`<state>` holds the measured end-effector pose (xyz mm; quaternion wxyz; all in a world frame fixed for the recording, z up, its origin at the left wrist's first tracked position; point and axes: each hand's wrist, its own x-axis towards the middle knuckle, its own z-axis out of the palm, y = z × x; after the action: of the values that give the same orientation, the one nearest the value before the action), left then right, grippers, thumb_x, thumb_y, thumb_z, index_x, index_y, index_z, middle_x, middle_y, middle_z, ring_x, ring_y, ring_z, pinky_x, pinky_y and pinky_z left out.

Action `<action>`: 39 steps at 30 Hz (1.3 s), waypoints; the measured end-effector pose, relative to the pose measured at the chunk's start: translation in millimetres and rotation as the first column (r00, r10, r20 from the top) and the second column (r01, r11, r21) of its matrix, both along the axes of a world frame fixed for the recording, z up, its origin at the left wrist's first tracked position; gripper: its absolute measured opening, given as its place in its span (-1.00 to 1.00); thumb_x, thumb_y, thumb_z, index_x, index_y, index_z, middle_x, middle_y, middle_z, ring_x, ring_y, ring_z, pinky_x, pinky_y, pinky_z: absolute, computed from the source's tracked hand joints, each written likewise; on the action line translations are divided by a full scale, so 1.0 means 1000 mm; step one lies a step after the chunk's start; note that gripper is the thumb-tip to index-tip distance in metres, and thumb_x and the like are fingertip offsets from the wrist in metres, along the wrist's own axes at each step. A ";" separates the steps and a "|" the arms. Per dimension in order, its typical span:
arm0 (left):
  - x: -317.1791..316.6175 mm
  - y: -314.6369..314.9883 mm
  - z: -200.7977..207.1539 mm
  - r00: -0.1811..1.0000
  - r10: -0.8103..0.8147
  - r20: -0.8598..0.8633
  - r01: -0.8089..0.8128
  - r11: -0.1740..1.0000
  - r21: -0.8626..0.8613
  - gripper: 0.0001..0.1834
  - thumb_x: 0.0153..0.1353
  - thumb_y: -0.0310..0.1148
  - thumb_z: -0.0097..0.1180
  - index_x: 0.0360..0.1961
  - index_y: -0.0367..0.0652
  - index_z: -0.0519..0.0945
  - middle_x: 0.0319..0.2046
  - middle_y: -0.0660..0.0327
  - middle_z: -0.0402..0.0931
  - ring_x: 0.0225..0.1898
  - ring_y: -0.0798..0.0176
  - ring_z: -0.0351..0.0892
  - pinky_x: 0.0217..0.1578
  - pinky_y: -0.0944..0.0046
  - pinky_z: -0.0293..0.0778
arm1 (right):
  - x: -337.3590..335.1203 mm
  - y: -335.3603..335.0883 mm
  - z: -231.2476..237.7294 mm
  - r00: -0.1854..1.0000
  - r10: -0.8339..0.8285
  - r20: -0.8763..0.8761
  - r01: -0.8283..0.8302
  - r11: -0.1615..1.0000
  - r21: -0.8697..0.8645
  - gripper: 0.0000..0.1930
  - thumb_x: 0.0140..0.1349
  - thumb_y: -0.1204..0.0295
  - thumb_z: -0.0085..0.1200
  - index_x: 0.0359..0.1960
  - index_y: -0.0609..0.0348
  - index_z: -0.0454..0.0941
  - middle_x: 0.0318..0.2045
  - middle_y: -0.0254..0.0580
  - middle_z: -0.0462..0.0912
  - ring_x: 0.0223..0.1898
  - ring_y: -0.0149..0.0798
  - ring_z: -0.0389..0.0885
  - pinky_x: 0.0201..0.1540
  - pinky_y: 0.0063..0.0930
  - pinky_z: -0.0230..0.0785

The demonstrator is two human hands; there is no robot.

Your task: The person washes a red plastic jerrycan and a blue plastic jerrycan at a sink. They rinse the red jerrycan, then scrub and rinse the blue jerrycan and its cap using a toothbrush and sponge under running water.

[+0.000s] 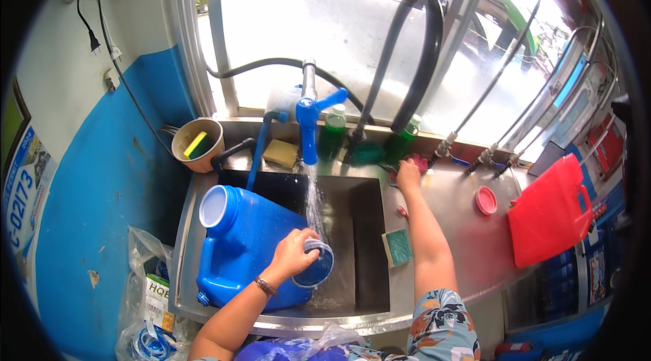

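Note:
My left hand [295, 254] is closed on the rim of a round blue cap [316, 264], tilted beside the running water. Against that forearm leans a large blue jug [261, 222], lying tilted in the sink [369, 245] with its pale round mouth uncovered. From the blue-handled faucet [308, 123] a stream falls close to the cap. My right hand [408, 175] reaches to the back of the counter, fingers drawn together by a pink scrubber [422, 163] and a small dark item; what it grips is too small to make out.
A green-and-cream sponge [397, 248] and red cap [485, 201] lie on the counter, near a red jug [549, 212]. Green bottles [333, 131], a yellow sponge [281, 153] and a tub [196, 146] line the back. Hoses [434, 42] rise behind.

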<state>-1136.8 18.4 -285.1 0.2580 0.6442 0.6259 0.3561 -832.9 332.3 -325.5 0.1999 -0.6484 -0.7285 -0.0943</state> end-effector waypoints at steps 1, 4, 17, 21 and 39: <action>-0.002 0.001 0.002 1.000 -0.027 -0.016 0.026 0.998 -0.056 -0.78 0.12 -0.18 0.26 -0.28 -0.06 0.65 -0.29 0.05 0.58 -0.20 -0.07 0.60 -0.16 0.01 0.51 | 0.007 0.009 -0.008 0.999 0.021 0.049 -0.019 0.999 -0.038 -0.79 0.27 0.51 -0.06 -0.27 0.25 0.66 -0.16 0.04 0.59 -0.20 0.12 0.68 -0.11 -0.08 0.58; -0.005 0.003 0.004 0.997 0.076 -0.024 -0.077 0.997 -0.014 -0.80 0.14 -0.21 0.24 -0.30 -0.08 0.64 -0.31 0.05 0.57 -0.23 -0.07 0.60 -0.20 0.01 0.51 | 0.015 0.016 -0.025 0.993 -0.016 0.117 0.024 0.998 -0.066 -0.81 0.25 0.51 -0.03 -0.28 0.26 0.67 -0.15 -0.02 0.59 -0.18 0.09 0.69 -0.14 -0.15 0.60; -0.003 0.030 -0.018 0.894 0.372 0.250 -0.351 0.928 -0.124 -0.80 0.23 -0.27 0.16 -0.34 -0.21 0.62 -0.36 -0.02 0.64 -0.24 -0.08 0.64 -0.19 0.02 0.50 | -0.082 -0.212 0.073 0.814 0.513 -0.273 -0.572 0.790 -0.221 -0.54 -0.04 0.14 0.40 -0.24 0.19 0.53 -0.40 -0.03 0.66 -0.33 0.02 0.70 -0.29 -0.12 0.53; 0.005 0.031 -0.022 0.880 0.381 0.285 -0.360 0.925 -0.125 -0.81 0.25 -0.29 0.14 -0.34 -0.23 0.60 -0.36 -0.03 0.63 -0.24 -0.10 0.63 -0.19 0.00 0.50 | -0.106 -0.273 0.081 0.874 0.482 -0.060 -0.477 0.828 -0.296 -0.50 0.00 0.03 0.36 -0.27 0.16 0.46 -0.43 0.01 0.64 -0.41 0.03 0.69 -0.35 -0.14 0.55; 0.021 0.006 -0.002 0.968 0.252 0.012 -0.252 0.965 0.076 -0.76 -0.05 -0.29 0.41 -0.38 -0.13 0.63 -0.37 0.07 0.58 -0.27 -0.06 0.61 -0.21 0.05 0.54 | -0.102 -0.237 0.053 0.332 -0.585 -0.740 -0.821 0.207 -0.532 -0.68 0.38 0.12 0.14 -0.39 0.10 0.51 -0.67 -0.45 0.44 -0.73 -0.58 0.28 -0.72 -0.68 0.01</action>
<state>-1116.1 24.6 -287.0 0.1864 0.5685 0.6880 0.4107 -934.5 95.0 -272.8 0.1278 -0.4405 -0.4039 0.7915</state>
